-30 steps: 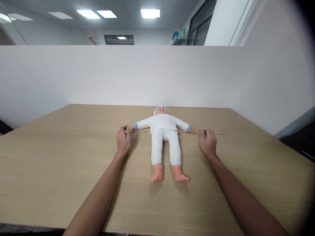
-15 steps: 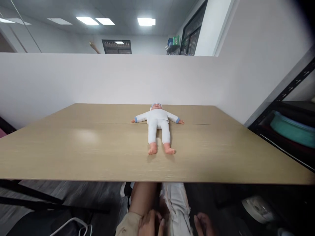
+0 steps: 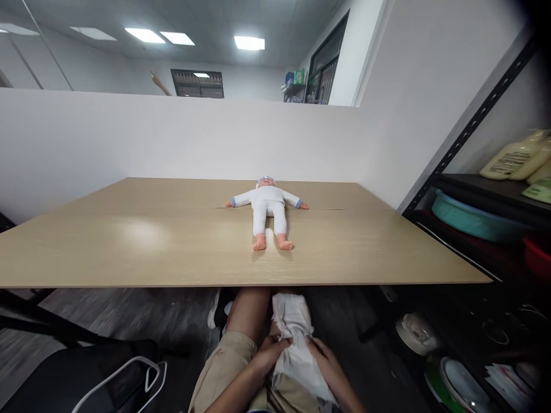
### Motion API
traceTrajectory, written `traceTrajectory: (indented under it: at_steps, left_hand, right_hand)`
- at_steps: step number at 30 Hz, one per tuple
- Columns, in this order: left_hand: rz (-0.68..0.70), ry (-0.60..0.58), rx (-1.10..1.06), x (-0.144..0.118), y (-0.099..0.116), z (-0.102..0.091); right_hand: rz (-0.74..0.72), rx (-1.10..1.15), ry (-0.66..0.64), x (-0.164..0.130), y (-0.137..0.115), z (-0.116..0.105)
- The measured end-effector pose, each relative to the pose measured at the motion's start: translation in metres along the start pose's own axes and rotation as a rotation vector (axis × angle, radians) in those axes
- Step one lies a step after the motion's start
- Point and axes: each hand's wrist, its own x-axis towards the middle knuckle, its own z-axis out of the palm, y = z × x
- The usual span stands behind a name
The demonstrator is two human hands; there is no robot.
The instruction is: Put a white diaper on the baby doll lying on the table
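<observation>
- Both hands are down in the lap, below the near edge of the desk (image 3: pixel 172 252).
- Left hand (image 3: pixel 269 351) grips the white bundle (image 3: pixel 297 344), fingers clamped on its left side.
- Right hand (image 3: pixel 325 361) presses its right side, fingers curled against it.
- Doll (image 3: pixel 267 209) lies face-up on the desk, arms spread, well beyond the bundle.
</observation>
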Motion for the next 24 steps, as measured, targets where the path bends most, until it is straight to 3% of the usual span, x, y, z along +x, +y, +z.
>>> traceTrajectory:
  at_steps: [2,5,9,12,15,18,21,24]
  left_hand:
    - [0.035,-0.026,-0.099,-0.023,0.009,0.002]
    - [0.191,-0.062,-0.237,-0.075,0.032,0.005]
    - [0.379,-0.105,-0.316,-0.149,0.075,0.007]
    - [0.439,-0.092,-0.303,-0.179,0.107,0.002]
    - [0.453,-0.036,-0.288,-0.177,0.129,-0.008]
    - [0.428,0.023,-0.313,-0.152,0.135,-0.021]
    - [0.425,0.073,-0.32,-0.119,0.126,-0.036]
    - [0.381,0.101,-0.289,-0.089,0.108,-0.051]
  right_hand:
    - [0.031,0.066,-0.068,-0.017,-0.026,0.0]
    - [-0.02,0.177,-0.138,-0.056,-0.068,-0.004]
    - [-0.104,0.171,-0.054,-0.105,-0.112,-0.012]
    - [-0.171,0.139,-0.009,-0.115,-0.141,-0.006]
    - [-0.226,0.159,-0.059,-0.102,-0.167,0.012]
    - [-0.267,0.173,-0.154,-0.075,-0.182,0.033]
    - [-0.289,0.143,-0.171,-0.046,-0.172,0.052]
    - [-0.287,0.086,-0.098,-0.021,-0.141,0.063]
